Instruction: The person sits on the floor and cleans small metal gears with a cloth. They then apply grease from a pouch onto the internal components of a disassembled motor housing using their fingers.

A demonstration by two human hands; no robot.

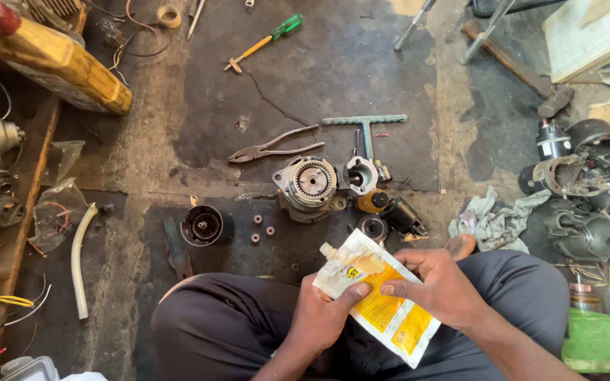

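Both my hands hold a white and yellow plastic pouch (379,293) over my lap, its open spout end pointing up and left. My left hand (323,314) grips the pouch's lower left side with the thumb pressed on its face. On the right side, my right hand (440,286) clasps it, fingers spread across the yellow panel. Just beyond the pouch on the floor lie a round metal motor housing with a gear inside (308,185), a small black cup-shaped part (204,226) and three tiny gears (260,229).
Pliers (273,148), a T-handle wrench (366,130) and a green-handled screwdriver (266,39) lie on the dark floor ahead. A dirty rag (492,222) and more motor parts (580,190) sit at right. A yellow bottle (54,60) and a white hose (79,261) are at left.
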